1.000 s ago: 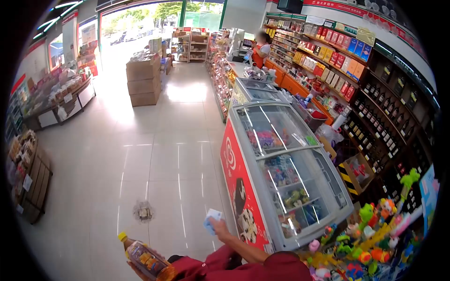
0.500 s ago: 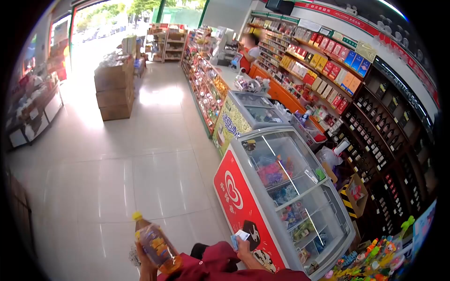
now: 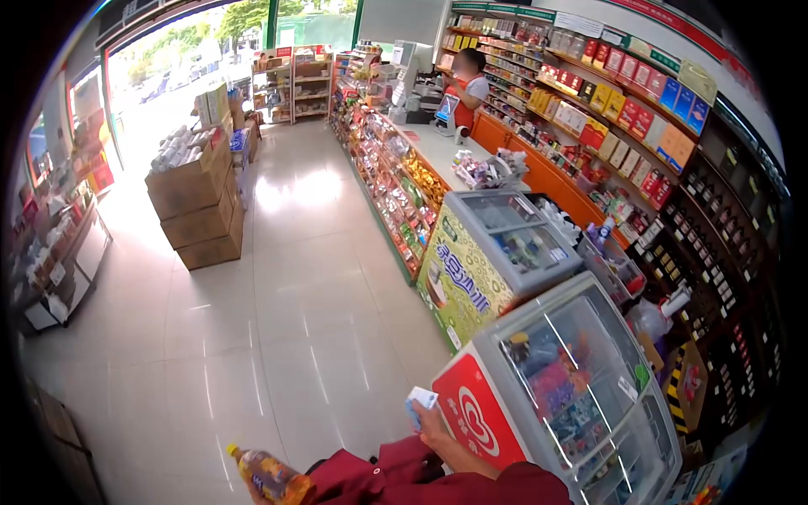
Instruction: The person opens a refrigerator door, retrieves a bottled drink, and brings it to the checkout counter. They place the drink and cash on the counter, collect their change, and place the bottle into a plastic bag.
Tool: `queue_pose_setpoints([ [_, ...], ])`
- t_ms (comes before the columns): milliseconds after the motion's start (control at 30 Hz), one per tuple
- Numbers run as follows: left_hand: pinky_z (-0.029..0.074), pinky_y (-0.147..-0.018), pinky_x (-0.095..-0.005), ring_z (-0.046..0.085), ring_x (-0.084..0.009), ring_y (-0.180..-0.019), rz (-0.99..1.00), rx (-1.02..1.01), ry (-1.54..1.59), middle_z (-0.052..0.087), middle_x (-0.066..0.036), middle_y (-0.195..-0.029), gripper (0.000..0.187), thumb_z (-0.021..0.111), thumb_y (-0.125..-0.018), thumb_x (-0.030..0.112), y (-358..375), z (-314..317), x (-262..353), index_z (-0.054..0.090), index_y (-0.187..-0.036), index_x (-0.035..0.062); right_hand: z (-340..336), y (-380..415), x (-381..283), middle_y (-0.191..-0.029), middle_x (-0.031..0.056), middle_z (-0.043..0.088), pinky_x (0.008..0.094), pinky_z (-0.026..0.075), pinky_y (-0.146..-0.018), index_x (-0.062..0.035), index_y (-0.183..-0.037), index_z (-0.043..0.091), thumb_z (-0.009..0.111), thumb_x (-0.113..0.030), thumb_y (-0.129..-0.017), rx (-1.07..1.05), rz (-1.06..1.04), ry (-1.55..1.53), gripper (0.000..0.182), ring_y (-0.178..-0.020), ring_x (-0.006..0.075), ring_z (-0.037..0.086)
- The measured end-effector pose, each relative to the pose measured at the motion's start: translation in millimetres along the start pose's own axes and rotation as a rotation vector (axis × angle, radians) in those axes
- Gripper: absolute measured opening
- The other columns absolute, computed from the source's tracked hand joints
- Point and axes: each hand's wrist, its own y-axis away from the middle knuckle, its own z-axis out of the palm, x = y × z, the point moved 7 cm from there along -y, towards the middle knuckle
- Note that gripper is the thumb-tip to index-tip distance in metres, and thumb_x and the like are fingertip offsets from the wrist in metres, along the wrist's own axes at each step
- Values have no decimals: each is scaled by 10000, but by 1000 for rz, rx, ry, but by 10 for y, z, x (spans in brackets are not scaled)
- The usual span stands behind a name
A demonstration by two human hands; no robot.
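At the lower left my left hand (image 3: 255, 495), mostly cut off by the frame edge, is wrapped round a bottle (image 3: 273, 478) of amber drink. The bottle has a yellow cap and a purple-and-yellow label, and tilts with its cap up and to the left. My right hand (image 3: 434, 427) pinches a small folded piece of blue-and-white paper (image 3: 420, 406), perhaps banknotes; its print is too small to read. That hand is in front of the red side of a glass-topped chest freezer (image 3: 475, 408), apart from it as far as I can tell.
Beyond the freezer stands a second, green-and-yellow one (image 3: 459, 282), then a checkout counter (image 3: 421, 145) fronted by snack racks (image 3: 391, 185). Behind the counter is a person (image 3: 468, 93) in an orange apron. Stacked cardboard boxes (image 3: 200, 223) stand left of the tiled aisle (image 3: 295, 252).
The view has moved forward, and the freezers, counter and boxes look nearer. The bottle sits lower in view and leans further left. My right hand, with the paper, appears slightly higher.
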Motion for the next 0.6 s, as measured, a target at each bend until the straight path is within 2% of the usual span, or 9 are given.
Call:
queue_pose_setpoints([
  [67, 447, -956, -357, 511, -210, -1098, 7, 24, 92, 546, -61, -1173, 426, 622, -879, 325, -401, 167, 111, 499, -1229, 116, 455, -498, 28, -690, -22, 549, 255, 336, -368, -93, -877, 598, 657, -268, -838, -92, 78, 122, 188, -482, 100, 481],
  [167, 471, -902, -341, 537, -200, -1028, -57, 45, 393, 568, -60, -1100, 383, 596, -890, 354, -1174, 222, 258, 533, -1157, 87, 1100, -1148, -2, -688, -22, 565, 255, 344, -378, -75, -904, 615, 665, -265, -832, -126, 48, 60, 209, -510, 95, 503],
  [233, 487, -866, -331, 555, -194, -982, -415, -37, 1101, 582, -59, -1051, 372, 579, -897, 373, -1782, 368, 303, 557, -1109, 68, 1216, -1592, 146, -695, -3, 585, 251, 349, -385, -57, -935, 622, 663, -215, -820, -129, 50, 214, 200, -521, 98, 515],
  [300, 503, -829, -321, 573, -187, -936, -715, -90, 1421, 596, -58, -1003, 378, 561, -904, 392, -2372, 661, 324, 580, -1061, 48, 1266, -1866, 243, -685, 11, 577, 248, 339, -377, -48, -921, 613, 647, -177, -818, 6, 45, 138, 168, -511, 105, 515],
  [367, 505, -834, -342, 577, -200, -952, -468, -105, 951, 590, -59, -1048, 418, 530, -911, 423, -3205, 1041, 199, 542, -1138, 72, 1326, -2193, -129, -667, 39, 562, 243, 306, -354, -30, -881, 591, 614, -110, -815, 145, 78, -3, 107, -478, 115, 494],
  [433, 509, -843, -384, 586, -228, -986, 141, -65, -21, 578, -62, -1138, 518, 466, -925, 485, -3889, 1434, 438, 467, -1292, 119, 1459, -2341, -450, -659, 53, 554, 240, 283, -340, -20, -855, 577, 598, -82, -814, 196, 117, -92, 77, -454, 118, 475],
  [467, 509, -843, -384, 586, -228, -986, 116, -77, -23, 578, -62, -1138, 518, 466, -925, 485, -4241, 1661, 444, 467, -1292, 119, 1454, -2422, -531, -644, 54, 544, 246, 255, -336, -18, -817, 577, 614, -71, -800, 242, 99, -151, 67, -442, 121, 467],
  [533, 497, -880, -420, 579, -254, -1027, -153, -439, -154, 572, -99, -1156, 501, 484, -922, 454, -4883, 2280, 311, 484, -1257, 80, 1529, -2500, -642, -629, 55, 533, 253, 227, -331, -16, -780, 577, 629, -60, -785, 312, 99, -224, 68, -431, 123, 459],
  [600, 505, -866, -419, 586, -253, -1014, -159, -409, -146, 580, -95, -1136, 509, 496, -916, 463, -5463, 2719, 146, 485, -1255, 83, 1586, -2741, -870, -650, 57, 537, 248, 218, -335, -16, -796, 577, 625, -52, -794, 409, 55, -251, 60, -428, 124, 449],
])
